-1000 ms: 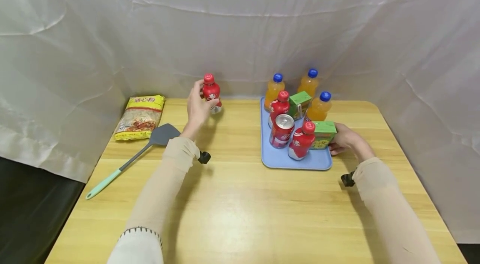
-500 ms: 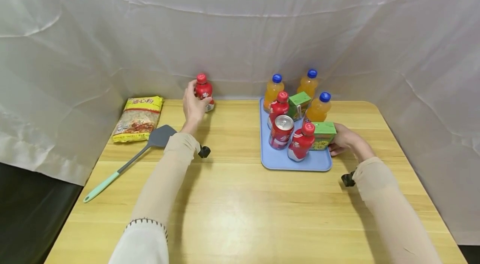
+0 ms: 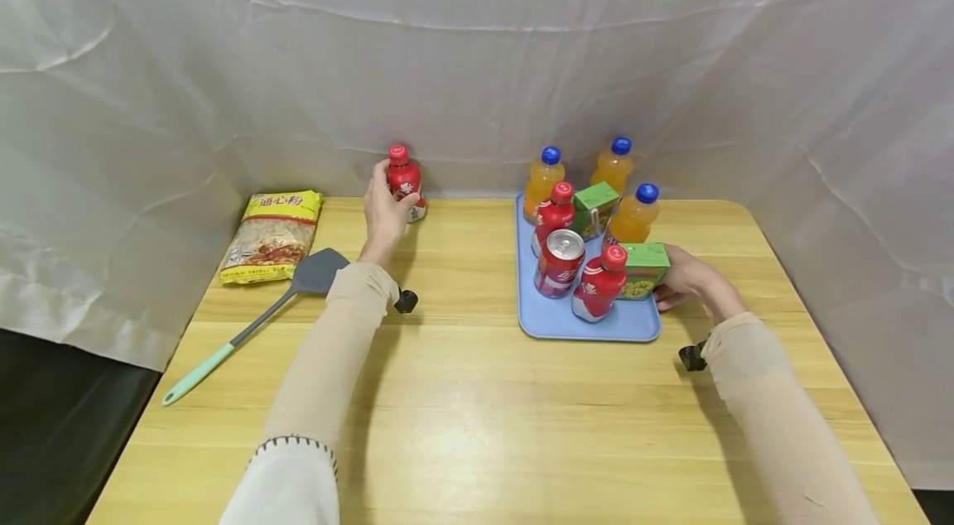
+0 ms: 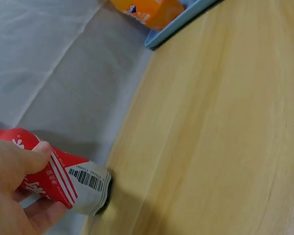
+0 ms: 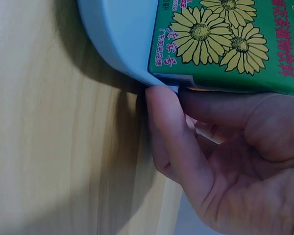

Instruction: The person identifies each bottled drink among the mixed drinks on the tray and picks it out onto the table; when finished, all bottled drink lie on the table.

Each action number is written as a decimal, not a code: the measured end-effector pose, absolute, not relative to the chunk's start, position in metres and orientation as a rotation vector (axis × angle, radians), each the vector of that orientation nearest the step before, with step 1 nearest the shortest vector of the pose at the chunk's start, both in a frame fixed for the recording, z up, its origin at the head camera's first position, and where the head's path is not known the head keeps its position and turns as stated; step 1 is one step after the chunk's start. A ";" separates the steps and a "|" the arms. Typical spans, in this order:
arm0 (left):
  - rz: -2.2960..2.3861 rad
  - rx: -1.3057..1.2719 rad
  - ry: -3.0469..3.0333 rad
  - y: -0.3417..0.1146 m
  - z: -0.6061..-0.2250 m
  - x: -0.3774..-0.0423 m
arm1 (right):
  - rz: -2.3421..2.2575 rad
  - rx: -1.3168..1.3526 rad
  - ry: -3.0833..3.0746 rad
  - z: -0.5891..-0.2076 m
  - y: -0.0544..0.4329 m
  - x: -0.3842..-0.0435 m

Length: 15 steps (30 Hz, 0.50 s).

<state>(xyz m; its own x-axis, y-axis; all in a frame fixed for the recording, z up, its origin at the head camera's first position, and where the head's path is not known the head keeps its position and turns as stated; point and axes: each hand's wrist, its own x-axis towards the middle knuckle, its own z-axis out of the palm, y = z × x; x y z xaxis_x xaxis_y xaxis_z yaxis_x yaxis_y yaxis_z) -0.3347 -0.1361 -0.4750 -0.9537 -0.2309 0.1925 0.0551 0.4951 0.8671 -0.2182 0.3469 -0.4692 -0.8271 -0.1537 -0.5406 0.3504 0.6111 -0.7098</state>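
Observation:
At the back edge of the table, my left hand (image 3: 385,212) grips a small red-capped drink bottle (image 3: 405,180), upright with a red and white label. The left wrist view shows the thumb across the label of this bottle (image 4: 90,183) and its base close to the table edge. My right hand (image 3: 687,276) is at the right side of a blue tray (image 3: 547,324). Thumb and fingers (image 5: 169,115) pinch the tray's rim (image 5: 120,63), right beside a green drink carton (image 5: 220,44). Part of that carton is hidden behind a red bottle (image 3: 599,283) in the head view.
Also on the tray stand a soda can (image 3: 560,263), another red bottle (image 3: 553,216), a second green carton (image 3: 594,209) and three orange drink bottles (image 3: 632,217) with blue caps. A pasta bag (image 3: 272,237) and a grey spatula (image 3: 257,328) lie on the left. Curtains (image 3: 477,61) border the table.
My left hand has moved a little left along the back edge with the bottle, then stayed almost still. The right hand and tray have hardly moved.

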 end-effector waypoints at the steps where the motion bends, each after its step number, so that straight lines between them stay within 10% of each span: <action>1: -1.435 0.160 -2.453 -0.135 -0.475 -0.333 | -1.171 0.154 2.267 -0.470 0.347 -0.218; 7: -1.382 0.142 -2.159 -0.101 -0.463 -0.294 | -1.170 0.143 2.248 -0.470 0.347 -0.217; 15: -1.035 -0.699 -2.187 0.004 -0.440 -0.212 | -1.181 0.156 2.238 -0.472 0.352 -0.220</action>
<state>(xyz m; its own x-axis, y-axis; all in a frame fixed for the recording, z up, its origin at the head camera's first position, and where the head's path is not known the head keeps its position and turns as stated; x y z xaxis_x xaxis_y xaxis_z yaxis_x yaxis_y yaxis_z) -0.2122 0.0044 -0.4395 -0.6725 0.1972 0.7133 0.6767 0.5541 0.4848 -0.2204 0.3519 -0.4720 -0.8150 -0.1665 -0.5550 0.3641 0.5978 -0.7141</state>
